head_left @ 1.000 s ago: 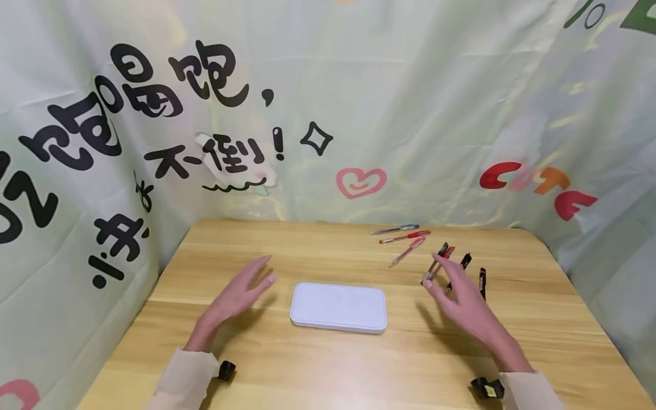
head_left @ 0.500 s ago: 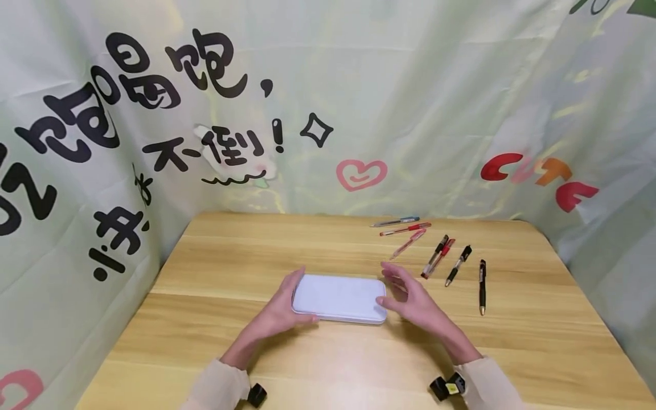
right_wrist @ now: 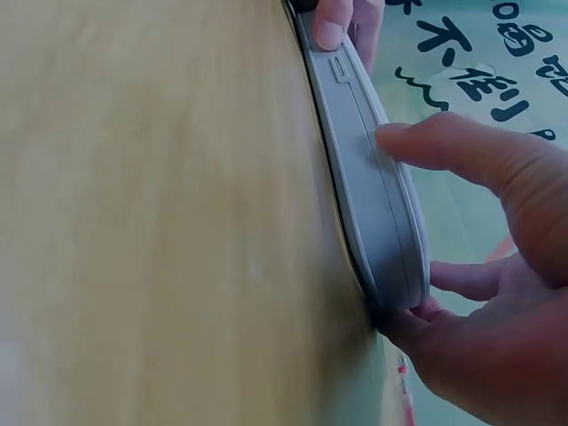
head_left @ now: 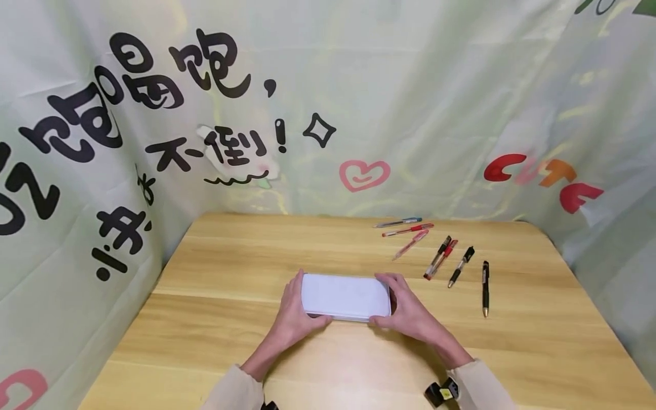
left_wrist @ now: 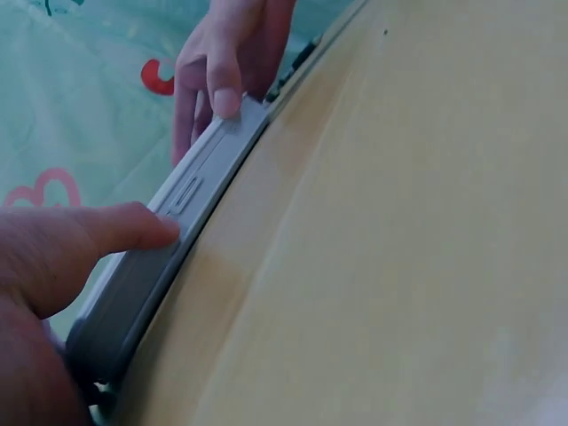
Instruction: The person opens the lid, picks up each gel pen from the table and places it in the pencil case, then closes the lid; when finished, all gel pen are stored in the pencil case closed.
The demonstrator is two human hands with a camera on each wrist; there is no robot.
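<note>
A pale lavender, flat pencil case (head_left: 345, 296) with rounded corners lies lengthwise near the middle of the wooden table (head_left: 230, 256). My left hand (head_left: 294, 320) grips its left end, thumb along the front side. At the right end, my right hand (head_left: 412, 316) holds it the same way, with fingers behind the far corner. The left wrist view shows the case's front side (left_wrist: 169, 240), with a small catch and a seam between the two thumbs. In the right wrist view the right thumb (right_wrist: 422, 142) presses at the upper edge of the case.
Right of the case lie several pens: a blue pen (head_left: 397, 222), a red pen (head_left: 408, 230) and a pink pen (head_left: 410, 245) towards the back, then a black pen (head_left: 462, 266) and another black pen (head_left: 486, 289). A printed cloth (head_left: 420, 114) hangs behind the table.
Both hands have come inward from either side of the pencil case and now grip its ends. The left hand reached it first. The case has shifted slightly right.
</note>
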